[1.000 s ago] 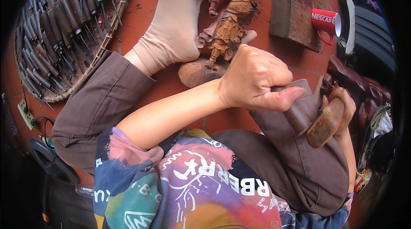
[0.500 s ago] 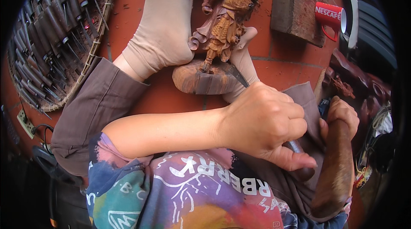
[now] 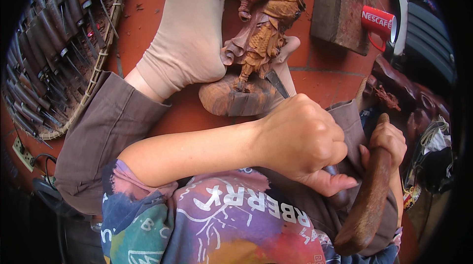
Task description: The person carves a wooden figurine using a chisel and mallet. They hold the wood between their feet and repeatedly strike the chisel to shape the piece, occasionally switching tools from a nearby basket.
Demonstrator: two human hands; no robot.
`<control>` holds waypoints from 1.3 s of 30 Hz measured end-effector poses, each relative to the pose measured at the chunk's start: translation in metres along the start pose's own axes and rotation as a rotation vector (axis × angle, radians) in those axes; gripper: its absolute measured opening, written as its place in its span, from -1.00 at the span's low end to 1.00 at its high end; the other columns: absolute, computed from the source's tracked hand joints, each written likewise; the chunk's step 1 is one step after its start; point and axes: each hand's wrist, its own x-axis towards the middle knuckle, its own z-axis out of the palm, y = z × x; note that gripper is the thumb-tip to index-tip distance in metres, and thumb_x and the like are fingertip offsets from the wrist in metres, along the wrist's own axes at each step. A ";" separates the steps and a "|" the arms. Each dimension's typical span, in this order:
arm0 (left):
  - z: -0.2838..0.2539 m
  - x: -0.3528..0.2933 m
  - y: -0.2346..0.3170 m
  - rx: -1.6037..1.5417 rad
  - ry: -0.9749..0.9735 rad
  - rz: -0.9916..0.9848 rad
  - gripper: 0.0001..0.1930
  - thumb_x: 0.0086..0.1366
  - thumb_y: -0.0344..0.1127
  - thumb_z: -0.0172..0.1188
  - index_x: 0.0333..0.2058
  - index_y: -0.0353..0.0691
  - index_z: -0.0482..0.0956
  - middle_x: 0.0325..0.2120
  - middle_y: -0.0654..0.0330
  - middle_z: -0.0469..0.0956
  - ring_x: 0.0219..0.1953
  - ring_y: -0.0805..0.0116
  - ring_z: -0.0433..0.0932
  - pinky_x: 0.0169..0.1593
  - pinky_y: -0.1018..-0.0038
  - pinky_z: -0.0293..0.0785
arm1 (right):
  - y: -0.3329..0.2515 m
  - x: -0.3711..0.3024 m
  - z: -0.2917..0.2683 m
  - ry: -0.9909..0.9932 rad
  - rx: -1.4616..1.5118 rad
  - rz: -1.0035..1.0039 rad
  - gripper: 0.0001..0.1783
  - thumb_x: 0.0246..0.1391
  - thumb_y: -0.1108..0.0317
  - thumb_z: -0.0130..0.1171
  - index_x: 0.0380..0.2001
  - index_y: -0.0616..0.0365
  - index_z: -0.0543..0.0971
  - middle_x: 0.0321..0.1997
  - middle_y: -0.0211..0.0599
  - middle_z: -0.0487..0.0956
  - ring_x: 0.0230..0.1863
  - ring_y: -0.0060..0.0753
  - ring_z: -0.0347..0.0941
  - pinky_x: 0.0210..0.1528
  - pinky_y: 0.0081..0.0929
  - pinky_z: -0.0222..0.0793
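Observation:
A carved wooden figure (image 3: 261, 42) stands on a rounded wooden base (image 3: 229, 100) on the floor, between my two socked feet. My left hand (image 3: 303, 143) is closed around a chisel (image 3: 279, 84), thumb stretched along its handle. The dark flat blade reaches the base beside the figure's foot; whether its edge bites into the wood I cannot tell. The chisel's handle end (image 3: 337, 196) sticks out below my fist. Over by my right leg, my right hand (image 3: 388, 141) grips a wooden mallet (image 3: 363, 210) by its thin end. The mallet's thick end hangs close to the chisel handle, apart from it.
On the left lies a round woven tray (image 3: 98, 69) full of wood-handled carving tools (image 3: 47, 35). A wooden block (image 3: 340, 10) and a red mug (image 3: 378, 25) are at the far right. Dark red carved wood (image 3: 411, 86) and cords lie beyond my right hand.
The mallet's thick end has swung left, nearer the chisel handle. The whole view has shifted slightly, and my left hand keeps its grip on the chisel.

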 end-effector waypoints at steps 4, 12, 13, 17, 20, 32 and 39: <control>-0.002 -0.002 0.004 -0.044 -0.008 -0.052 -0.53 0.01 0.04 0.31 -0.74 -0.12 0.28 -0.75 0.29 0.24 -0.68 0.31 0.35 -0.64 0.39 0.25 | -0.002 0.008 0.001 0.015 -0.060 -0.077 -0.76 -0.26 0.50 0.34 -0.56 0.15 0.43 -0.65 -0.29 0.40 -0.63 -0.21 0.38 -0.51 -0.34 0.31; -0.012 -0.007 0.024 -0.093 -0.084 -0.140 -0.60 -0.07 -0.03 0.30 -0.74 -0.11 0.29 -0.74 0.30 0.23 -0.67 0.32 0.33 -0.63 0.40 0.21 | -0.012 0.030 -0.004 -0.027 -0.062 -0.172 -0.74 -0.27 0.53 0.36 -0.57 0.13 0.42 -0.67 -0.33 0.35 -0.67 -0.24 0.33 -0.60 -0.34 0.24; -0.014 -0.008 0.018 -0.095 -0.075 -0.111 -0.61 -0.08 -0.04 0.29 -0.74 -0.11 0.28 -0.74 0.30 0.22 -0.68 0.32 0.33 -0.64 0.40 0.20 | -0.013 0.031 -0.004 -0.027 -0.077 -0.176 -0.73 -0.27 0.52 0.37 -0.57 0.13 0.42 -0.67 -0.33 0.34 -0.67 -0.24 0.33 -0.60 -0.34 0.23; -0.020 -0.008 0.008 -0.065 -0.068 -0.078 -0.64 -0.11 -0.06 0.24 -0.74 -0.11 0.27 -0.74 0.29 0.20 -0.70 0.30 0.31 -0.66 0.39 0.18 | -0.016 0.032 -0.008 -0.095 -0.144 -0.197 -0.73 -0.24 0.50 0.37 -0.56 0.13 0.41 -0.66 -0.31 0.35 -0.66 -0.25 0.32 -0.60 -0.34 0.24; -0.019 -0.012 0.005 -0.068 -0.075 -0.087 -0.65 -0.11 -0.06 0.22 -0.74 -0.11 0.27 -0.75 0.28 0.18 -0.72 0.28 0.29 -0.67 0.38 0.17 | -0.017 0.039 -0.009 -0.144 -0.150 -0.222 -0.73 -0.16 0.50 0.33 -0.55 0.17 0.37 -0.66 -0.28 0.37 -0.66 -0.27 0.31 -0.59 -0.36 0.27; -0.020 -0.016 0.000 -0.065 -0.106 -0.093 -0.65 -0.13 -0.07 0.22 -0.75 -0.12 0.27 -0.76 0.28 0.20 -0.72 0.27 0.31 -0.66 0.37 0.20 | -0.018 0.037 -0.008 -0.161 -0.132 -0.191 -0.71 -0.16 0.47 0.35 -0.55 0.18 0.37 -0.65 -0.27 0.37 -0.65 -0.24 0.33 -0.58 -0.35 0.28; -0.022 -0.011 -0.002 -0.108 -0.070 -0.127 -0.63 -0.15 -0.09 0.25 -0.78 -0.13 0.24 -0.79 0.25 0.19 -0.75 0.21 0.29 -0.67 0.34 0.19 | -0.014 0.036 -0.006 -0.122 -0.145 -0.183 -0.72 -0.21 0.48 0.36 -0.57 0.12 0.39 -0.66 -0.33 0.36 -0.67 -0.26 0.33 -0.61 -0.36 0.26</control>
